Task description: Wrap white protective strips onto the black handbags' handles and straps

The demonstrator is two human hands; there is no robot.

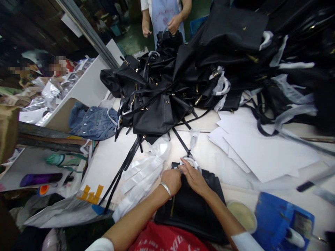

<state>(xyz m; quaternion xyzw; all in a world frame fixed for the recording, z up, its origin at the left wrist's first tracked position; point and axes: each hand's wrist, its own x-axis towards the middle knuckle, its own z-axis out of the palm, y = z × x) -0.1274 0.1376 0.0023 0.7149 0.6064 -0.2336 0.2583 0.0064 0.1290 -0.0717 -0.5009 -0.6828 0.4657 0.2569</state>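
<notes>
A black bag [193,212] with a gold zip lies on the table close against my body. White wrapping covers its looped handle [195,163] at the top edge. My left hand [171,179], a bracelet at its wrist, is closed at the left base of this handle; the exact spot it grips is hidden by the fingers. Against it, my right hand [192,176] reaches over the bag's top, fingers drawn together on the wrapped handle and meeting the left hand. Strips of white wrapping [146,170] lie just left of my hands.
Black bags [154,115] with trailing straps are heaped ahead. White sheets [261,143] lie to the right, near a round tub [242,216] and a blue board [282,219]. Denim cloth [94,120] and a shelf with bottles [42,179] are left. A person [166,17] stands opposite.
</notes>
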